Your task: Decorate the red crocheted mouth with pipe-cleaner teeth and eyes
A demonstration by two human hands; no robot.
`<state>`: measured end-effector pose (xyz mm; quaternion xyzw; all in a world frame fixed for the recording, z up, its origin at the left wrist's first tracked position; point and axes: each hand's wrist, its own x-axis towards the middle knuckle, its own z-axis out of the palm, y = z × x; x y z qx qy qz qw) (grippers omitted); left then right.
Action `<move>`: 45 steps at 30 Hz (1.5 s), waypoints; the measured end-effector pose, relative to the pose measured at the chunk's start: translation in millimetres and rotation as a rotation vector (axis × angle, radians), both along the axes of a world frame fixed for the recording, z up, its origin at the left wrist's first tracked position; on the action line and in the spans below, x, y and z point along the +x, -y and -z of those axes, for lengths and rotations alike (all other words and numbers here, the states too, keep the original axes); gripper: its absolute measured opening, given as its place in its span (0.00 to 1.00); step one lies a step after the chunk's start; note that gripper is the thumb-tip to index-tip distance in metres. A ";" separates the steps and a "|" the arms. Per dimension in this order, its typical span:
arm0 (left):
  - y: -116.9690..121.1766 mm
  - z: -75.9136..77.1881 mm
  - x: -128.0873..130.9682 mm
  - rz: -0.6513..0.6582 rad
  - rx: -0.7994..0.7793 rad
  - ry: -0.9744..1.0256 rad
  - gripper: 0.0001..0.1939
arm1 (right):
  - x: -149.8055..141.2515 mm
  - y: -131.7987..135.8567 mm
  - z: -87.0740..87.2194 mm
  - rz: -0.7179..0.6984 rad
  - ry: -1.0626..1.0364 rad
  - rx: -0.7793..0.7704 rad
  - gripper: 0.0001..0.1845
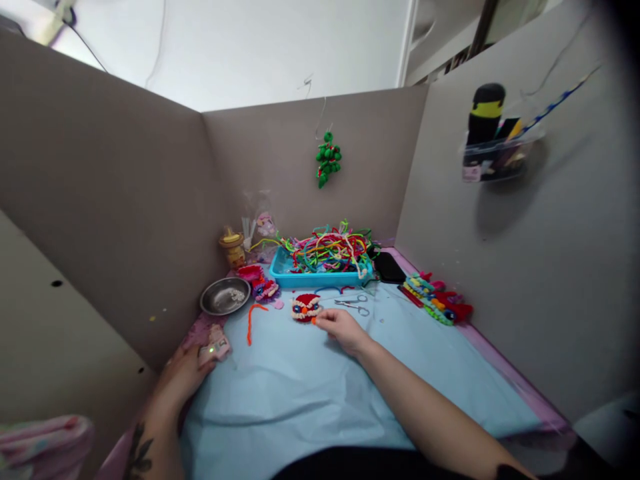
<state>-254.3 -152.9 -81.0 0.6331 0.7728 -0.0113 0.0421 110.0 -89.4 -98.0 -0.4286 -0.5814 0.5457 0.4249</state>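
Observation:
My right hand [341,328] pinches a small orange piece [315,321] between thumb and fingertips. Just beside it, a red fuzzy owl-like face [306,307] with cream trim, blue eyes and an orange beak lies on the light blue sheet. At the left edge of the sheet, my left hand [187,368] is closed around a pink device [217,344] with a lit green spot; part of it is hidden by the fingers. A bent orange fuzzy strip [251,324] lies between the hands. Small scissors [353,306] rest right of the owl face.
A blue tray [320,280] heaped with colourful fuzzy stems stands at the back. Nearby are a metal bowl [225,297], a purple fuzzy piece [265,290], a black phone-like slab [389,267] and colourful fuzzy pieces [435,300]. Grey panels [310,160] enclose three sides.

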 end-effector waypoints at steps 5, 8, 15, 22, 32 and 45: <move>3.8 -2.7 -2.2 -0.080 0.115 0.025 0.24 | 10.8 1.2 -14.5 -0.058 -0.427 -0.159 0.20; 7.8 -13.1 -3.3 -0.075 0.263 0.171 0.24 | 13.4 0.7 -17.4 -0.087 -0.601 -0.223 0.22; 18.1 -25.8 81.5 0.311 0.425 0.905 0.26 | 10.6 0.4 -13.8 -0.177 -0.788 -0.322 0.18; 28.8 3.9 158.2 0.601 0.430 0.907 0.20 | 6.4 6.3 -13.5 -0.228 -0.771 -0.328 0.16; 31.7 20.6 163.1 0.756 0.452 0.790 0.18 | 2.2 4.2 -7.7 -0.216 -0.705 -0.338 0.14; 31.4 16.0 166.2 0.741 0.421 0.802 0.16 | -0.8 5.3 -6.0 -0.226 -0.657 -0.342 0.15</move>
